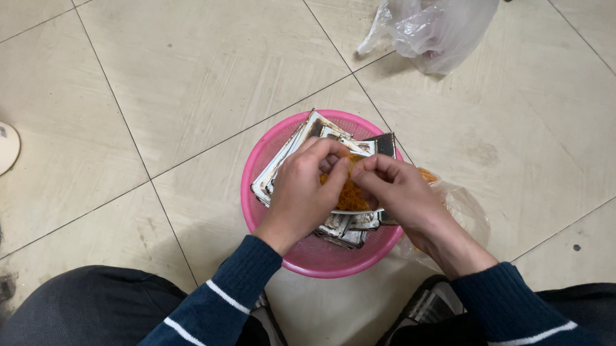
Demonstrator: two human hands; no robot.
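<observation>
Beige tiled floor (pixel 188 71) seen, grout lines diagonal. Pink basin (pixel 318 260) set between knees, stacked silver-edged trays (pixel 350 230) inside. Orange shredded material (pixel 351 194) pinched over trays by left hand (pixel 300 193) and right hand (pixel 397 191), both grips clenched on it. Plastic bag (pixel 432 23) lain well apart; open floor left and right.

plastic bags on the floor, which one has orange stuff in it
The clear bag beside the pink basket, by the right hand. The bag at the top shows no orange.
</observation>
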